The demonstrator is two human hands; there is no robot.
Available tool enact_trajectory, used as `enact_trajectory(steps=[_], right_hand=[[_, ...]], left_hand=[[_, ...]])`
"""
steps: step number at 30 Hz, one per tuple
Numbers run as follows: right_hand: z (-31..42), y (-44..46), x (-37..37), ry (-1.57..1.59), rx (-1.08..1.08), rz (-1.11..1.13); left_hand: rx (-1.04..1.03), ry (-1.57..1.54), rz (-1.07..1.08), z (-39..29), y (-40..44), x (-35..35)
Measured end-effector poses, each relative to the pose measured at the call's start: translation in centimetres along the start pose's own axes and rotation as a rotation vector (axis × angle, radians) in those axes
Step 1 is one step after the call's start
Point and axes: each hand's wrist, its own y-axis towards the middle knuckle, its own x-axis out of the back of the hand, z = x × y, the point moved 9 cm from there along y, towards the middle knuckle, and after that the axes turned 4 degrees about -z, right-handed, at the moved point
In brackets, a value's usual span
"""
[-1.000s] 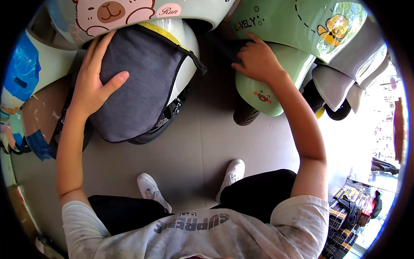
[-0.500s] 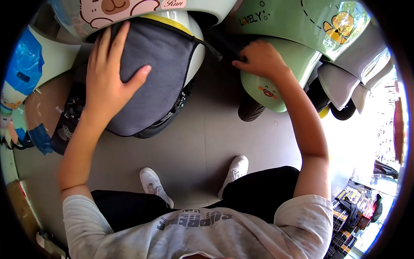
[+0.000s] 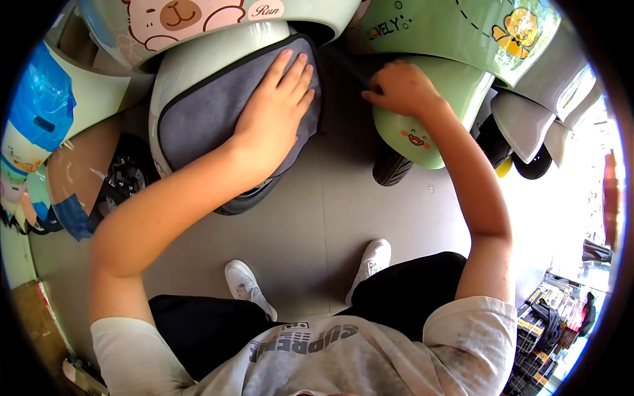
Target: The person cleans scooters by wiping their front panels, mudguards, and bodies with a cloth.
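A dark grey cloth with a black edge lies over the rounded white front fender of a scooter. My left hand rests flat on this cloth near its right side, fingers stretched out. My right hand is at the light green fender of the neighbouring scooter. Its fingers are curled, with the thumb pointing left. The fingertips are hidden against a dark gap, so whatever they may hold cannot be made out.
Above the fenders are a white scooter body with a bear picture and a green one with a duck picture. A tyre shows under the green fender. Blue plastic wrap hangs at left. Boxes stand at lower right.
My left hand has moved right, and the cloth has shifted and turned with it, uncovering more of the white fender's upper left. My right hand has stayed by the green fender.
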Motion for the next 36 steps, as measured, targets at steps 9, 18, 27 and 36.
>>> enact_trajectory(steps=[9,18,27,36], right_hand=[[-0.2,0.1,-0.1,0.004,0.001,-0.009],[0.1,-0.1,0.2,-0.008,-0.011,0.004],[11.9,-3.3,2.4,1.119,-0.003,-0.493],[11.1,-1.4,1.4,1.203,-0.272,-0.547]], left_hand=[[0.02,0.074,0.095,1.9,7.6,-2.2],[0.065,-0.32,-0.414,4.4,1.6,1.4],[0.244,-0.721,-0.643,7.8,-6.8,2.9],[0.659,-0.763,-0.71,12.8,-10.6,1.8]])
